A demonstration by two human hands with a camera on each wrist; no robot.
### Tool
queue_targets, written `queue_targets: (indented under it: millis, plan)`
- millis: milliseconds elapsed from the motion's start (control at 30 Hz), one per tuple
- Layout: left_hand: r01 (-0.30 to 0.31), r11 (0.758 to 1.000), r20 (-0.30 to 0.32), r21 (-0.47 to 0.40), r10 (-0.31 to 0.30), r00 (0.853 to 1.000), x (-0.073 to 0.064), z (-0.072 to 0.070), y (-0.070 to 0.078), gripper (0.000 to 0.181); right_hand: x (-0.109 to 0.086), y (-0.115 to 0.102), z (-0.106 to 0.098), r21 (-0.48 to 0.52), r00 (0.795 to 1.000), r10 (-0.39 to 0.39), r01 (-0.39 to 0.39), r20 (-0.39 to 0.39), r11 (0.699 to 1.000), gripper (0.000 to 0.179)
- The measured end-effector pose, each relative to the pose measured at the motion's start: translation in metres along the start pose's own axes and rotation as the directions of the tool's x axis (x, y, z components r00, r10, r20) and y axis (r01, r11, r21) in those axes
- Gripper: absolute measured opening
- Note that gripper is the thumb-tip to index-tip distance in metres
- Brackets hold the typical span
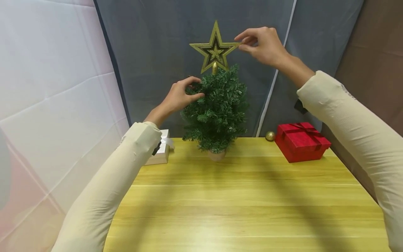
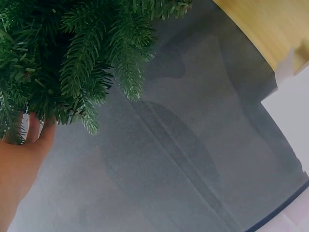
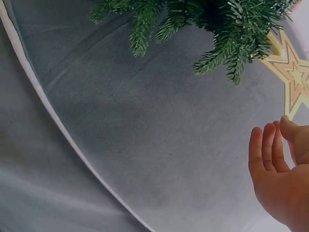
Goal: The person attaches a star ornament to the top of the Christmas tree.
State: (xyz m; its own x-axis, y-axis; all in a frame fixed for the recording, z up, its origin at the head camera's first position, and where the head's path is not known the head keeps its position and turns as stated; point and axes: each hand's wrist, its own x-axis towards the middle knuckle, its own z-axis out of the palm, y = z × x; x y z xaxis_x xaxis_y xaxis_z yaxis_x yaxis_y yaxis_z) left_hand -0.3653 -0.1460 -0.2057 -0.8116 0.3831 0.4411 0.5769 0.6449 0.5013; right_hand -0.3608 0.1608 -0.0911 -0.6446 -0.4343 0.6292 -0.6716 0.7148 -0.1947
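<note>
A small green artificial Christmas tree (image 1: 217, 105) stands upright on the wooden table, its foot in a round pale base (image 1: 217, 154). At its top sits a gold star tree topper (image 1: 215, 49), its short gold socket (image 1: 214, 68) down among the uppermost twigs. My right hand (image 1: 262, 45) pinches the tip of the star's right arm between thumb and finger; the right wrist view shows the thumb (image 3: 288, 129) right at that tip. On the tree's upper left side, my left hand (image 1: 181, 92) grips the branches, its fingertips partly hidden in the needles (image 2: 82, 53).
Left of the tree, a white gift box (image 1: 162, 150) with a white ribbon is partly covered by my left sleeve. On the right lie a gold ball ornament (image 1: 270, 136) and a red gift box (image 1: 302, 141) with a dark red bow. Grey cloth (image 1: 157, 42) hangs behind the table.
</note>
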Motion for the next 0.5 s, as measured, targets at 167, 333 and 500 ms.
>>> queue_targets:
  millis: [167,333,500]
  plan:
    - [-0.002,1.000,0.002,0.010,0.002,1.000,0.001,0.002,0.000,0.055,-0.005,0.008,-0.003,-0.009,1.000,0.007,-0.007,-0.002,1.000,0.033]
    - [-0.001,1.000,-0.002,0.011,0.001,1.000,0.001,0.004,-0.004,0.054,-0.012,0.017,-0.003,-0.011,1.000,0.022,-0.022,0.005,1.000,0.035]
    - [-0.010,1.000,-0.005,0.005,0.010,1.000,0.000,0.004,-0.007,0.053,-0.020,0.026,-0.001,-0.024,1.000,0.015,-0.015,-0.003,1.000,0.034]
